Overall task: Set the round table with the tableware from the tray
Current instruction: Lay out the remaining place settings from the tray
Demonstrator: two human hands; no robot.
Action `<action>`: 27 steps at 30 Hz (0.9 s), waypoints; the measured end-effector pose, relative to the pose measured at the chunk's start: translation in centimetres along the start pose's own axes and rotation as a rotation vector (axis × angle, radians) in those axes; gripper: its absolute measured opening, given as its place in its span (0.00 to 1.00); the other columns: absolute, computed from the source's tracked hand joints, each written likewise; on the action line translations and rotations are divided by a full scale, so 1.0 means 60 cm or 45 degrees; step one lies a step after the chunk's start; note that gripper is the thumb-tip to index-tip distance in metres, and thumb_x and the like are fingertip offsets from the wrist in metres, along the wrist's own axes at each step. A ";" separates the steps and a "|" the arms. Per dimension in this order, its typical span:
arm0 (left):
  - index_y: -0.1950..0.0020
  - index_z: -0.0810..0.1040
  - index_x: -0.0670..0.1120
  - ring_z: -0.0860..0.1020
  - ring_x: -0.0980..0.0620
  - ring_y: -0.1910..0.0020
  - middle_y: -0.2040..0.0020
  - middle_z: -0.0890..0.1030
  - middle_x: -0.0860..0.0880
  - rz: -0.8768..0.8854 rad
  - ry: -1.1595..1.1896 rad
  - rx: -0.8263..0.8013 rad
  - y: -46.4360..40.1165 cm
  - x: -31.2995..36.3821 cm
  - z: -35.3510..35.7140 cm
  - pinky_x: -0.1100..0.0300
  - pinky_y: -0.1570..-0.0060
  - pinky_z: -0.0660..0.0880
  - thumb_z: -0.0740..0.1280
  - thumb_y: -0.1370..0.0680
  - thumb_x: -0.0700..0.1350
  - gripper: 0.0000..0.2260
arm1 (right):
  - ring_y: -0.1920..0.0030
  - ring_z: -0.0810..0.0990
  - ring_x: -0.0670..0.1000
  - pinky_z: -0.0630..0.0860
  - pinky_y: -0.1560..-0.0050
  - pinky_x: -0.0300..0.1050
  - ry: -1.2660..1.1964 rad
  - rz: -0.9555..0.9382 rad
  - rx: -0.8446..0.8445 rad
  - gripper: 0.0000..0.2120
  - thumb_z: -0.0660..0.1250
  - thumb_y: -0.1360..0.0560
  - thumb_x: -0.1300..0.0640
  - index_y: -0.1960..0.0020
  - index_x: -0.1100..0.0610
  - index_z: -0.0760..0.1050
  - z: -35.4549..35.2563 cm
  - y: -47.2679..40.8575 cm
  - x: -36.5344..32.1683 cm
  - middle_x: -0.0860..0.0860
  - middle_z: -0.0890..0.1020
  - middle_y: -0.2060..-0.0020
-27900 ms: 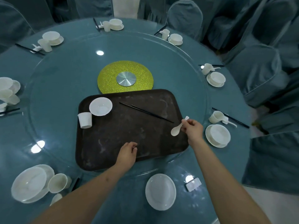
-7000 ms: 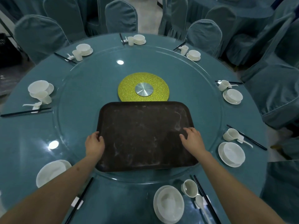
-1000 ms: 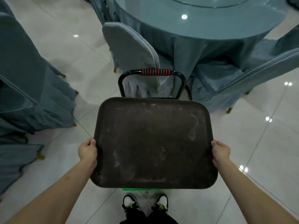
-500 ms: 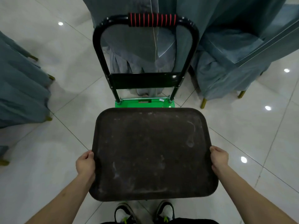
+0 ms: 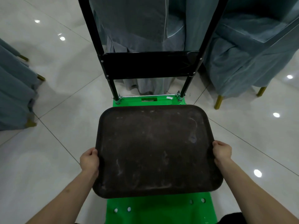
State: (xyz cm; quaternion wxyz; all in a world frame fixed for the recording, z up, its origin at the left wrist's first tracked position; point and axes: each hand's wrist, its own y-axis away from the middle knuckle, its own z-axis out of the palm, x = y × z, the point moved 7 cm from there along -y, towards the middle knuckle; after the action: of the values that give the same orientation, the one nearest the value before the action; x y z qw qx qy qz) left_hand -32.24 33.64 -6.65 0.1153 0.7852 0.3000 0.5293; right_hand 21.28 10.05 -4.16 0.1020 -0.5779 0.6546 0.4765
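A dark brown rectangular tray (image 5: 153, 147) with nothing on it fills the middle of the head view. My left hand (image 5: 89, 160) grips its left rim and my right hand (image 5: 221, 151) grips its right rim. The tray sits low over the green deck of a platform trolley (image 5: 160, 209); I cannot tell whether it touches the deck. The round table top and the tableware are out of view.
The trolley's black handle frame (image 5: 150, 65) rises just beyond the tray. Behind it hang a blue-grey chair cover (image 5: 139, 38) and tablecloth. More covered chairs stand at the right (image 5: 252, 50) and left (image 5: 14, 94). Glossy white floor tiles (image 5: 48, 143) surround the trolley.
The tray has come down closer to the green trolley deck, held by both hands throughout. My view has tilted further down and nearer, so the red trolley grip has left the frame.
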 end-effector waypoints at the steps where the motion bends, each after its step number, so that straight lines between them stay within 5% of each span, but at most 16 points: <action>1: 0.46 0.83 0.45 0.79 0.44 0.49 0.51 0.82 0.46 0.006 -0.010 -0.012 -0.014 -0.003 0.009 0.51 0.40 0.75 0.61 0.19 0.41 0.10 | 0.49 0.81 0.59 0.77 0.35 0.54 -0.005 -0.016 0.006 0.12 0.62 0.18 0.61 0.41 0.61 0.83 0.011 -0.010 0.000 0.57 0.84 0.48; 27: 0.42 0.83 0.43 0.79 0.38 0.45 0.45 0.83 0.42 0.053 -0.108 0.060 -0.172 -0.021 0.097 0.44 0.35 0.73 0.64 0.19 0.42 0.10 | 0.46 0.82 0.63 0.78 0.35 0.56 0.077 -0.119 -0.080 0.13 0.64 0.20 0.60 0.42 0.58 0.85 0.158 -0.153 -0.008 0.59 0.85 0.48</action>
State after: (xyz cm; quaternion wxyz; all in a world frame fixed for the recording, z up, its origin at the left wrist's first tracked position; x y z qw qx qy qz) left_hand -30.93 41.88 -15.19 0.0983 0.8155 0.2908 0.4907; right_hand 25.33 18.52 -13.43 0.0862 -0.6249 0.6145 0.4737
